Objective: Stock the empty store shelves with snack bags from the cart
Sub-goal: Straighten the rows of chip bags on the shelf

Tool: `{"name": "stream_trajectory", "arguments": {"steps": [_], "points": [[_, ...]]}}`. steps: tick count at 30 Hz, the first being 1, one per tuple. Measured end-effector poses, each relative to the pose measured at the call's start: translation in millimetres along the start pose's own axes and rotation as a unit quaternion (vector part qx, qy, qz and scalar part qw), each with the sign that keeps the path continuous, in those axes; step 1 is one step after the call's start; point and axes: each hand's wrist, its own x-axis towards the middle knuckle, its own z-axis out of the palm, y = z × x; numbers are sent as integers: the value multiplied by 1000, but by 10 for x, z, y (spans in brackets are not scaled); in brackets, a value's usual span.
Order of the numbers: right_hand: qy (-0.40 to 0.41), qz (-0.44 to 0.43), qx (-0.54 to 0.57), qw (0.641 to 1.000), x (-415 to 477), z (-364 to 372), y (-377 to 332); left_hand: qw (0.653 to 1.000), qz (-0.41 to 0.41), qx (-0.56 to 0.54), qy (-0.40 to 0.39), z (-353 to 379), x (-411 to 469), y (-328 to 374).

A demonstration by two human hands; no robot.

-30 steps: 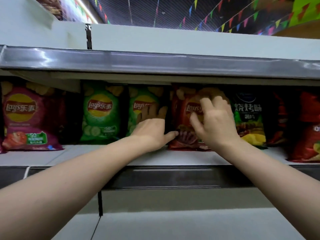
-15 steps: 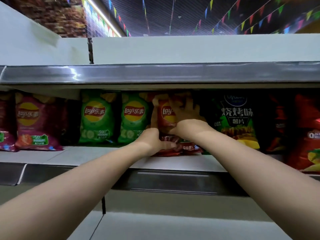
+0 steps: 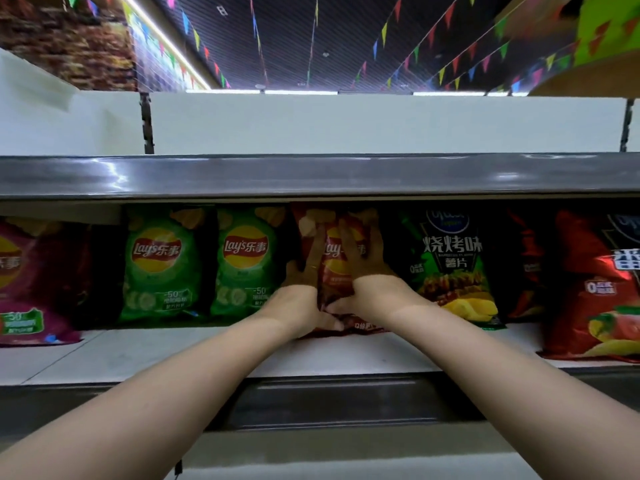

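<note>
The dark red Lay's bag point(image 3: 334, 278) stands upright on the shelf point(image 3: 173, 355), glossy and crinkled. The left hand point(image 3: 299, 301) and right hand point(image 3: 372, 289) press it with straight fingers.

Both my arms reach into the shelf point(image 3: 138, 355), where my left hand point(image 3: 299, 301) and right hand point(image 3: 369, 284) press with straight fingers against a dark red Lay's bag point(image 3: 335, 261) standing upright. My thumbs meet near its bottom edge. It stands between a green Lay's bag point(image 3: 247, 263) on the left and a dark green barbecue chip bag point(image 3: 452, 268) on the right.
</note>
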Motion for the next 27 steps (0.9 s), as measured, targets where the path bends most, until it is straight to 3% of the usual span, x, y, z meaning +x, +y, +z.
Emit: {"name": "stream_trajectory", "arguments": {"steps": [3,7,11,20,24,27], "points": [[53,-18,37,998,21,30,7,999,19,-35,31,46,40,-33],[22,5,23,999,-42,33,52,998,33,-32,40,66,39,-66],[59,13,8,998,-143,29,78,995,51,-40,76,73,37,-105],[274,37,-77,958,-422,-323,585,992,-21,62,104,-51,-91,209],[249,97,-75,961,-327,-382,963,981,25,111,159,-2,-195,694],[163,115,39,979,-210,-318,1157,978,71,121,157,159,-139,1037]]}}
